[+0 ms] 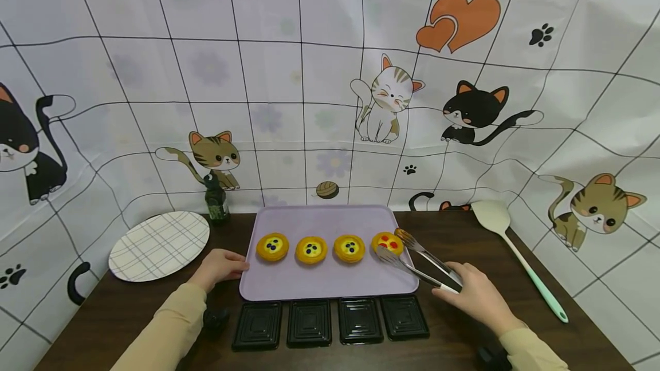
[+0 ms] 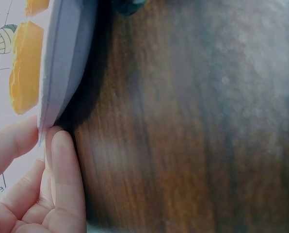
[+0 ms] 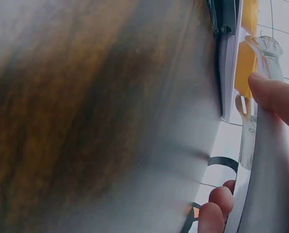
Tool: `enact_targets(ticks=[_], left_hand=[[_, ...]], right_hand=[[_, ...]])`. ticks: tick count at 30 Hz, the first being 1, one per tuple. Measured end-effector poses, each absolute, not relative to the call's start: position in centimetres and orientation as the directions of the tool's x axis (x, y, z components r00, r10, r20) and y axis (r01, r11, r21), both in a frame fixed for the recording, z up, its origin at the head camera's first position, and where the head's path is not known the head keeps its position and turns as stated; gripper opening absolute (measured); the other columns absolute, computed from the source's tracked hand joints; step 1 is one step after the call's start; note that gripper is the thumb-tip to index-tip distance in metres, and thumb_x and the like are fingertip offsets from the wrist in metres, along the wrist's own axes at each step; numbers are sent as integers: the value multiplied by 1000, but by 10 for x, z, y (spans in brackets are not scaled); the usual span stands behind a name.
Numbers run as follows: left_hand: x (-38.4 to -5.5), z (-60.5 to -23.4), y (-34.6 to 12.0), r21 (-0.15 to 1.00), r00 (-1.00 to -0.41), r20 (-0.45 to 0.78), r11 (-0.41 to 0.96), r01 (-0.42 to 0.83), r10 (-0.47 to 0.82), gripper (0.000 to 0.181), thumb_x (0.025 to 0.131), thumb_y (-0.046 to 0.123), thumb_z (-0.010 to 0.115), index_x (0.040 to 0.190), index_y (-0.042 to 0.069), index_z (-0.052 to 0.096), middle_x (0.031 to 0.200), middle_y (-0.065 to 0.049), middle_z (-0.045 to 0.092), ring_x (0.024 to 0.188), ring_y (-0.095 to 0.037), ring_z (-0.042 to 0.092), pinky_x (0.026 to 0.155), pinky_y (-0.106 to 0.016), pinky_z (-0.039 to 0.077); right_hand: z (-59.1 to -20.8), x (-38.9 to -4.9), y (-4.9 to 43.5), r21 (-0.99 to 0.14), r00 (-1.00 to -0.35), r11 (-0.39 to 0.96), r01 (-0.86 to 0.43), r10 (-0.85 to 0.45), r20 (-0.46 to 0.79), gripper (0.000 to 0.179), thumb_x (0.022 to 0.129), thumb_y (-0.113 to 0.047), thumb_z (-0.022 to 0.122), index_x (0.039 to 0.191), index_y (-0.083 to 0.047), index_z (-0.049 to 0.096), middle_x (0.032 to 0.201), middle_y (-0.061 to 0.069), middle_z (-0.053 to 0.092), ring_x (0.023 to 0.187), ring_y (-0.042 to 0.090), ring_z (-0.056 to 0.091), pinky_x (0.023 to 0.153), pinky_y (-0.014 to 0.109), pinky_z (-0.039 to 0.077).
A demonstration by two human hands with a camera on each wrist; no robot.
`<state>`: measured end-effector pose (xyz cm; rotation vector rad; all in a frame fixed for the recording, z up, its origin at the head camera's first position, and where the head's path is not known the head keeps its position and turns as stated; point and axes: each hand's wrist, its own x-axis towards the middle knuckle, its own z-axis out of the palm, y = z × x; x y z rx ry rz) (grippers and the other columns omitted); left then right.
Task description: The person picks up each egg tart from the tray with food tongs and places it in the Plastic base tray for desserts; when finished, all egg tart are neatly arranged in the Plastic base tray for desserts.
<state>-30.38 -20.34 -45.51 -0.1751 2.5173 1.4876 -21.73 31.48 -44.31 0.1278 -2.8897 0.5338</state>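
My left hand point(image 1: 220, 268) pinches the left rim of a pale lilac tray point(image 1: 330, 285), thumb above and fingers beneath the edge in the left wrist view. My right hand point(image 1: 476, 293) grips metal tongs point(image 1: 430, 259), whose parted tips lie either side of an egg tart with red dots point(image 1: 388, 240) at the tray's right end. Three more tarts with dark blue dots sit in a row to its left: a left one point(image 1: 272, 247), a middle one point(image 1: 311, 250) and another point(image 1: 349, 248). In the right wrist view the tongs point(image 3: 268, 160) reach up toward an orange tart side point(image 3: 245, 70).
Several black square dishes point(image 1: 309, 323) line the table point(image 1: 206, 354) in front of the tray. A checked white plate point(image 1: 160, 245) stands at the left with a small dark green bottle point(image 1: 216, 202) behind it. On the right lies a mint-handled spatula point(image 1: 533, 273).
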Motion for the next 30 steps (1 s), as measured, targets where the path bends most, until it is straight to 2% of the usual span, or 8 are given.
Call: enact_targets(ticks=[13, 17, 20, 25, 30], left_hand=[[-305, -454, -202, 851, -971, -241, 483, -207, 9, 31, 85, 5, 68, 106, -17, 62, 97, -23, 65, 76, -19, 67, 72, -34, 59], [-304, -454, -202, 851, -971, -237, 484, -203, 11, 31, 85, 5, 68, 106, -17, 62, 97, -23, 65, 76, -19, 68, 73, -34, 59], [-304, -455, -202, 852, -972, -234, 484, -200, 11, 31, 85, 5, 68, 106, -17, 62, 97, -23, 65, 76, -19, 67, 72, -34, 59], [-304, -457, -202, 857, -973, -230, 477, -194, 17, 31, 85, 4, 68, 107, -17, 62, 99, -24, 65, 77, -19, 67, 72, -33, 59], [-305, -458, -204, 863, -973, -230, 466, -195, 18, 31, 86, 3, 67, 108, -17, 62, 99, -24, 65, 77, -18, 67, 71, -33, 59]], right_hand=[[-441, -221, 312, -333, -979, 935, -123, -59, 195, 71, 73, -50, 76, 121, -1, 60, 87, 6, 58, 69, 17, 47, 56, 29, 39], [-442, -219, 314, -325, -975, 936, -134, -66, 212, 71, 74, -50, 75, 121, 1, 60, 100, 15, 63, 84, 30, 59, 68, 44, 51], [-443, -217, 315, -329, -972, 933, -143, -69, 225, 72, 74, -50, 75, 123, 2, 60, 105, 19, 64, 94, 37, 60, 78, 54, 50], [-442, -212, 316, -342, -972, 929, -143, -66, 226, 72, 75, -50, 75, 124, 1, 60, 104, 19, 64, 92, 36, 61, 75, 52, 51], [-438, -207, 315, -348, -971, 927, -140, -60, 230, 71, 75, -50, 75, 123, 0, 60, 96, 13, 63, 78, 25, 57, 66, 42, 50]])
